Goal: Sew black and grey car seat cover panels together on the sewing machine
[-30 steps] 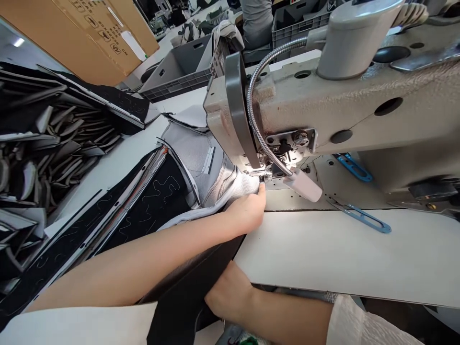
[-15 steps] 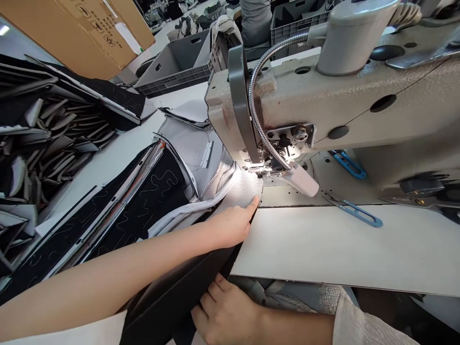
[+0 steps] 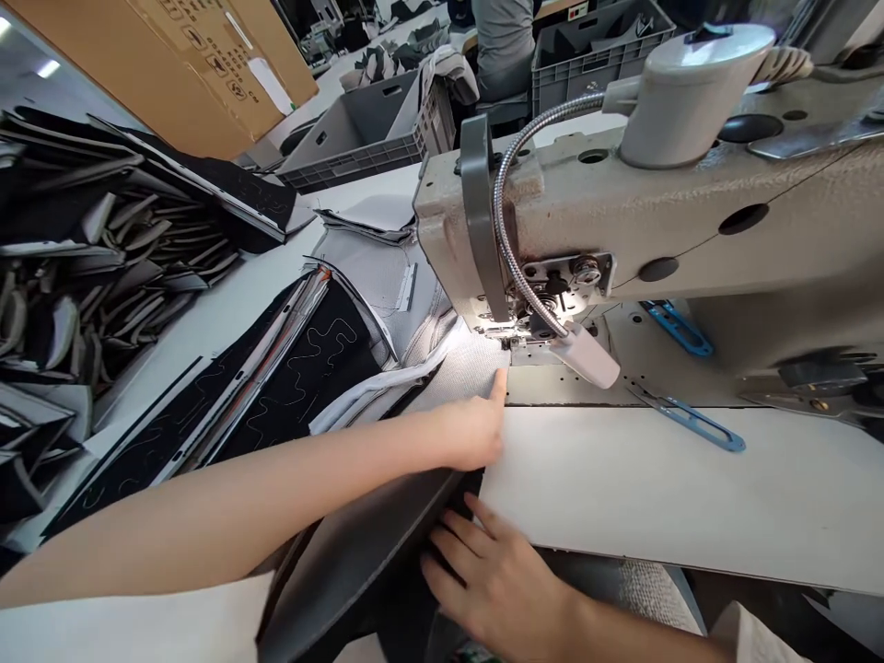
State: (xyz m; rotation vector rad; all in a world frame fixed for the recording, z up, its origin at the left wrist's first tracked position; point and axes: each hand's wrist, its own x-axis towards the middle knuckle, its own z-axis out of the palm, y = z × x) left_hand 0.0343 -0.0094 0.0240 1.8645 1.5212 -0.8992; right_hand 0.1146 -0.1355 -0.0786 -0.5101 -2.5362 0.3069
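Observation:
My left hand [image 3: 476,428] lies on a light grey mesh fabric piece [image 3: 461,376], index finger stretched along its edge close to the presser foot. Its other fingers curl at the edge of the piece, with the thumb hidden. The sewing machine [image 3: 552,212] has its needle area lit, and the fabric runs up to it. Below, my right hand [image 3: 494,575] is open, fingers apart, touching dark material at the table's front edge. A dark grey panel [image 3: 359,552] hangs from the work under my left forearm.
Blue-handled thread snips [image 3: 697,424] lie on the white table [image 3: 663,488]; another blue pair [image 3: 677,327] rests behind. Black stitched panels [image 3: 290,368] and a large stack of pieces [image 3: 138,239] fill the left. Behind stand a grey crate [image 3: 359,152], a cardboard box [image 3: 200,74] and a seated person [image 3: 503,46].
My right hand has moved up and right and its fingers have spread. The dark panel's lower part has shifted and bulges. My left hand stays at the fabric edge, index finger more upright. The view has shifted slightly.

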